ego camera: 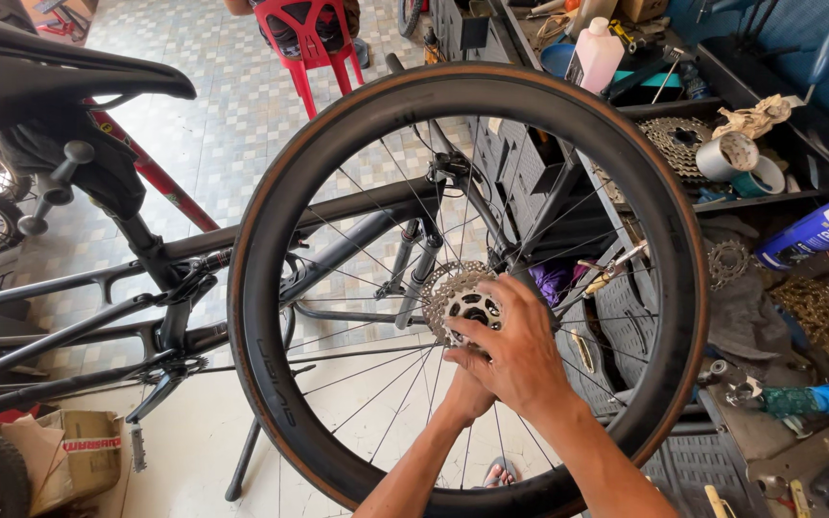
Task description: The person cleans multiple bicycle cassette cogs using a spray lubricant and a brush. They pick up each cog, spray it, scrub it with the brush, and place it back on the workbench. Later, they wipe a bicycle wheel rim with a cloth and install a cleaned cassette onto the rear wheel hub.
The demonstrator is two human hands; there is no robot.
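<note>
Tiled workshop floor lies behind an upright wheel. Right hand closes its grip on the cassette at the hub; left hand, just below and mostly hidden, has a grip I cannot tell.

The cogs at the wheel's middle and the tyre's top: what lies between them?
Only thin spokes span from the cogs to the tyre, seen in the head view.

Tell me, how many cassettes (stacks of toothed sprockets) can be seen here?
2. One cassette sits at the wheel's hub, under the hands; another cassette lies on the workbench shelf at upper right. More may be hidden among the clutter.
</note>
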